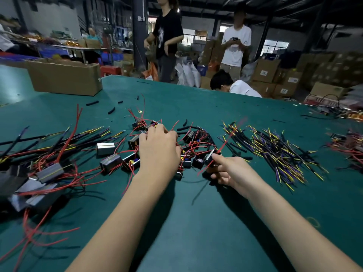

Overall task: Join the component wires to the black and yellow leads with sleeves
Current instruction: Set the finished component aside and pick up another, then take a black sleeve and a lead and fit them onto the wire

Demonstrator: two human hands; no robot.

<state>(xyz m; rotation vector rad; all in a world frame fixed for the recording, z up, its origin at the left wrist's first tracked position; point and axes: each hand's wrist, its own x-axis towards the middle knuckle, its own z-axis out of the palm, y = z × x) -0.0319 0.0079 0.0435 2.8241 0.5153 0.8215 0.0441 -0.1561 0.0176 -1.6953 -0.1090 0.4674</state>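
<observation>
Small black box components with red wires point(193, 148) lie heaped in the middle of the green table point(196, 222). My left hand point(159, 148) rests palm down on that heap, fingers curled into the wires; what it grips is hidden. My right hand point(228, 170) pinches one black component point(211, 158) at the heap's right edge, and its red wire point(228, 137) rises up and to the right. To the right lies a spread pile of black and yellow leads point(275, 152). Short black sleeves point(183, 126) are scattered behind the heap.
Finished joined units with long leads point(49, 167) cover the left of the table. A cardboard box point(64, 76) stands at the far left. Another wire pile point(349, 146) lies at the right edge. Two people stand and one crouches beyond the table's far edge.
</observation>
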